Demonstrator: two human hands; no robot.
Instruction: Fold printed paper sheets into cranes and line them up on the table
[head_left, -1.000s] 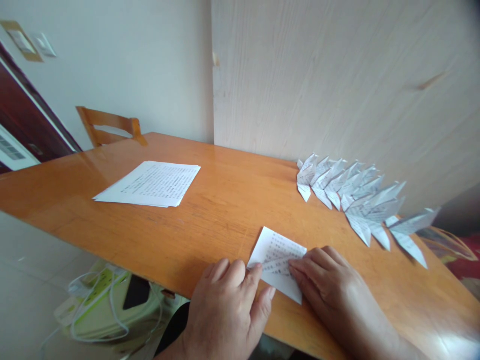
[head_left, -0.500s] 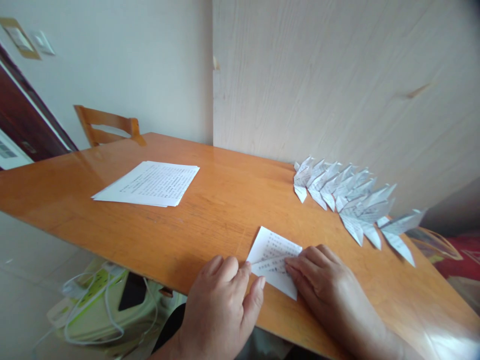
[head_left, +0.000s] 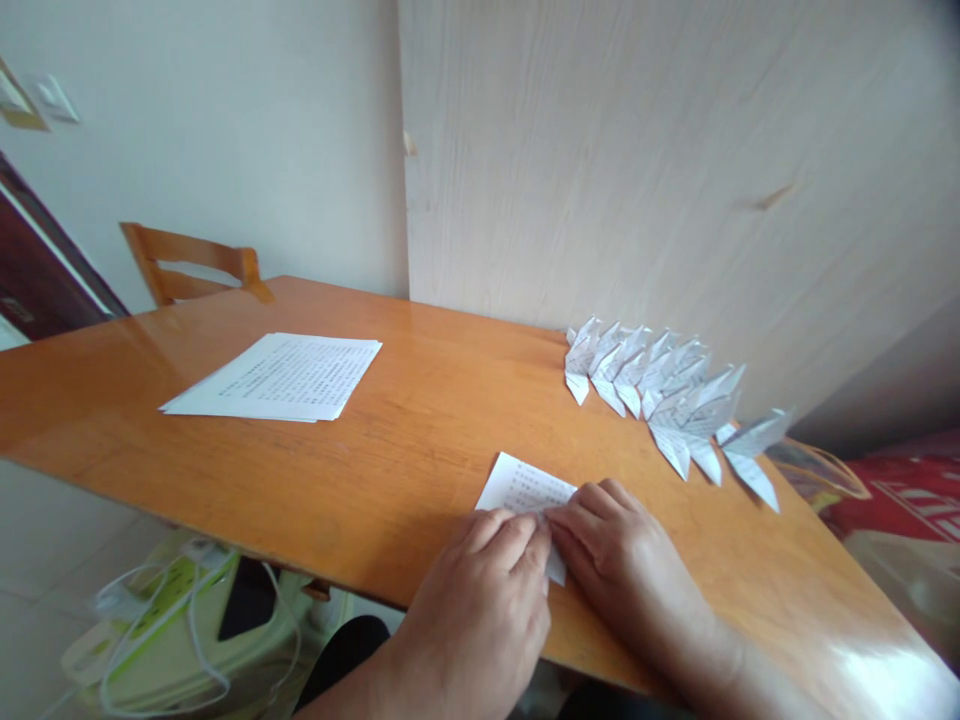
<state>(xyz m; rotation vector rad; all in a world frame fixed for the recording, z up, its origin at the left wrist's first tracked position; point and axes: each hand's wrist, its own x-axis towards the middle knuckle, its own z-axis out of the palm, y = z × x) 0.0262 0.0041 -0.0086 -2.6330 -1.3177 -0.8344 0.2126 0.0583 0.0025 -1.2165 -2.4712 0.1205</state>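
Observation:
A small printed sheet of paper (head_left: 521,481), partly folded, lies flat near the table's front edge. My left hand (head_left: 487,590) covers its near left part, fingers bent together and pressed on the paper. From the right, my right hand (head_left: 626,550) presses its closed fingertips on the same sheet, almost touching the left fingers. Both hands hide the middle of the paper, so the fold beneath them cannot be made out. Further right stand rows of folded paper pieces (head_left: 660,375) with pointed, upturned ends.
A stack of printed sheets (head_left: 292,375) rests on the left of the wooden table (head_left: 420,400). Behind it is a wooden chair (head_left: 199,262). Below the table's edge are a green power strip (head_left: 169,600) with white cables and a dark phone-like slab (head_left: 249,600). A pale panel (head_left: 600,150) borders the far side.
My left hand has moved right and onto the paper, its fingers now beside the right ones. The right hand stays on the sheet. The whole view has shifted a little.

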